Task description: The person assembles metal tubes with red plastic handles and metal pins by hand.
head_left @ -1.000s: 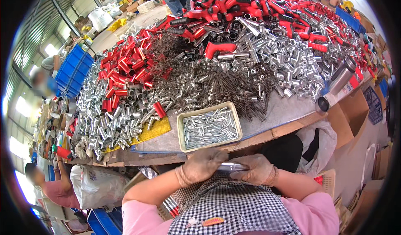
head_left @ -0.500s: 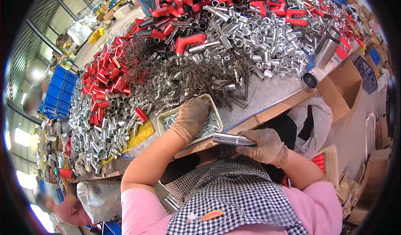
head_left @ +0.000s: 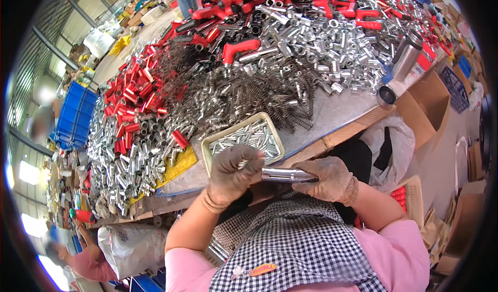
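Observation:
My right hand [head_left: 328,180], in a soiled work glove, is closed round one end of a chrome metal tube [head_left: 284,174] and holds it roughly level above the table's front edge. My gloved left hand [head_left: 232,173] is at the tube's free left end, thumb and fingers pinched together. What they hold, if anything, is too small to make out. Just beyond the left hand a cream plastic tray [head_left: 280,145] of small silver pins [head_left: 254,139] rests at the table edge, its near corner hidden by that hand.
Coiled springs [head_left: 259,97], chrome tube pieces [head_left: 337,53], red sleeves [head_left: 137,89] and red-and-black handles [head_left: 241,49] are heaped across the table. A steel flask [head_left: 407,58] stands at right, beside an open cardboard box [head_left: 428,102]. A blue crate [head_left: 75,113] and another person [head_left: 93,255] are at left.
My left hand has come out of the pin tray toward me, to the tube's end. The right hand keeps hold of the tube, nearly still. The view has shifted slightly.

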The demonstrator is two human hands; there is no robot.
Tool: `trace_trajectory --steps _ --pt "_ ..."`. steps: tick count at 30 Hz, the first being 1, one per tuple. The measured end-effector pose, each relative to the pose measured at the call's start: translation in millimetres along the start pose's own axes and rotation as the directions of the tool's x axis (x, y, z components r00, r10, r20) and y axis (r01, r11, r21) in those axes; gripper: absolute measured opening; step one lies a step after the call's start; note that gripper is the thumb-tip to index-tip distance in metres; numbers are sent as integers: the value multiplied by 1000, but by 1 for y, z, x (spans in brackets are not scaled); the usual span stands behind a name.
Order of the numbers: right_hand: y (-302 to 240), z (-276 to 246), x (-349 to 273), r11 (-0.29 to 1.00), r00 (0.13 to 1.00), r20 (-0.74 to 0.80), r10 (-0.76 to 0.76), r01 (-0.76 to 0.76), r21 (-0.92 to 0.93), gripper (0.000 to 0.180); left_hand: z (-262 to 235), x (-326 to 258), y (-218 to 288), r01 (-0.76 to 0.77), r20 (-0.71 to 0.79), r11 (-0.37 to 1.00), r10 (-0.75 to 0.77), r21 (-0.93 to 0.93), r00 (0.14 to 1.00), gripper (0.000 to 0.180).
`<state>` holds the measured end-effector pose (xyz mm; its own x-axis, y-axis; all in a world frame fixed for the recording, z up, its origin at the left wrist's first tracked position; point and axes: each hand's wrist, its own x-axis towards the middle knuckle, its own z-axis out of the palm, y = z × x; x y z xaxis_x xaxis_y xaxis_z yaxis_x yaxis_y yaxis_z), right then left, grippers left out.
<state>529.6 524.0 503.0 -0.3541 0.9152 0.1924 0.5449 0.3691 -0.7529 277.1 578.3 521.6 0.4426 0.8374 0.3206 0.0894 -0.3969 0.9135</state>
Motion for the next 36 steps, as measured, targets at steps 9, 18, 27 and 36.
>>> trace_trajectory --steps 9,18,27,36 --pt "-20 10 10 951 970 79 -231 242 -194 51 32 -43 18 294 -237 955 -280 25 930 32" --pt "-42 11 8 855 950 214 -227 300 -423 57 24 -53 31 224 -87 965 -236 -135 968 27" --pt "-42 10 5 864 957 210 -199 272 -423 54 9 -48 20 -260 94 945 245 198 965 19" --pt "-43 16 13 743 924 336 -183 354 -568 51 33 -45 51 -188 273 432 -144 882 951 11"
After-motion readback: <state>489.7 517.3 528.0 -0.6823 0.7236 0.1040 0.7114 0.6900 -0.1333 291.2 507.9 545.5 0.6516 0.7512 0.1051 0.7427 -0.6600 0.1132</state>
